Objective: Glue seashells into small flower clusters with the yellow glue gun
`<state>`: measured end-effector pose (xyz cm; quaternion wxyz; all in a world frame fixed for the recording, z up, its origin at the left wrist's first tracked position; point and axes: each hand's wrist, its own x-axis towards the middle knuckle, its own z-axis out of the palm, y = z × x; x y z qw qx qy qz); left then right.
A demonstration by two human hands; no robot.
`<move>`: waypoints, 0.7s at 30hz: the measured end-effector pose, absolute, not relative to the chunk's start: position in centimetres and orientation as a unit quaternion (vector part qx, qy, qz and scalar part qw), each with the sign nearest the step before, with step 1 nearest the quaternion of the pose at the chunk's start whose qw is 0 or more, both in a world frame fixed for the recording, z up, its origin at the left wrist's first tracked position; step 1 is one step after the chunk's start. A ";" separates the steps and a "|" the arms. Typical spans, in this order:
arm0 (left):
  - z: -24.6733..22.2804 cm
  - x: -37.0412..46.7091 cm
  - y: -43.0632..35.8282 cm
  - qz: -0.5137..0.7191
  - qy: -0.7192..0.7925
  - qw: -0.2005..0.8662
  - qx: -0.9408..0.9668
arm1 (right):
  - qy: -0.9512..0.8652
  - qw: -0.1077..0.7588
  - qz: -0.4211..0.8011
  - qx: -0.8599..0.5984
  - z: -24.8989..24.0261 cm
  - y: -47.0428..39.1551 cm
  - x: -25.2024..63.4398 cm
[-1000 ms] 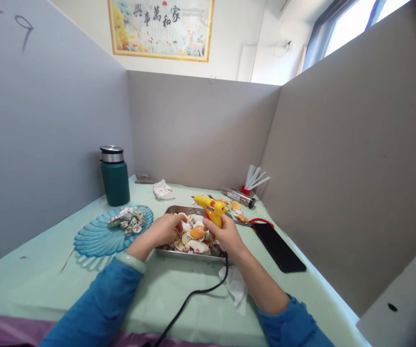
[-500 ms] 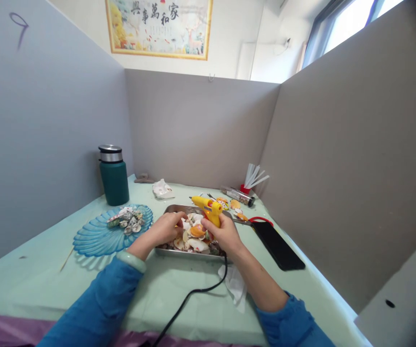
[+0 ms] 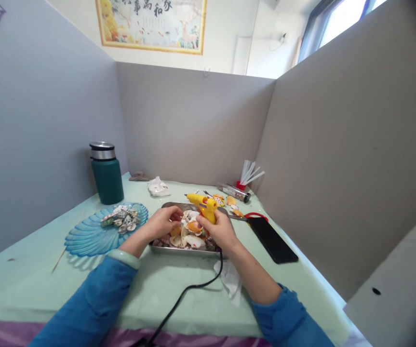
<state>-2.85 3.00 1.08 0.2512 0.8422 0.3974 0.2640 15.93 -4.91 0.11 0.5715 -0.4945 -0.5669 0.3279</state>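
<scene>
A metal tray [image 3: 182, 251] full of shells [image 3: 193, 240] stands at the middle of the table. My right hand [image 3: 219, 230] is wrapped round a yellow glue gun [image 3: 203, 201] above the tray's right side, its nozzle pointing up and left. From its handle a black cord [image 3: 189, 287] runs down to the front edge. My left hand [image 3: 165, 222] is over the tray's left side, fingers curled towards the shells; whether anything small is between them cannot be made out.
On the left are a blue glass plate [image 3: 85, 236] with a shell cluster and a green bottle [image 3: 107, 178]. To the right lie a black phone [image 3: 273, 240] and red-handled scissors [image 3: 256, 215]. Glue sticks [image 3: 249, 173] stand at the back; a tissue [image 3: 231, 282] lies in front.
The whole view has shifted slightly, so things sit a little further left and up. My left hand's fingers have drawn back a little from the middle of the shells. The glue gun stays in my right hand.
</scene>
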 end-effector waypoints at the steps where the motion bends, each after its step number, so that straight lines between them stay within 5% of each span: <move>1: 1.2 -2.9 2.9 0.258 0.401 0.246 0.844 | -0.566 0.571 0.330 -0.496 0.1 -4.9 15.9; 14: 1.9 -5.2 4.9 0.375 0.390 0.349 0.765 | -0.573 0.579 0.340 -0.470 -0.1 -4.9 16.3; 21: 2.3 -6.1 3.8 0.213 0.382 0.302 0.847 | -0.567 0.576 0.338 -0.482 0.5 -5.2 16.3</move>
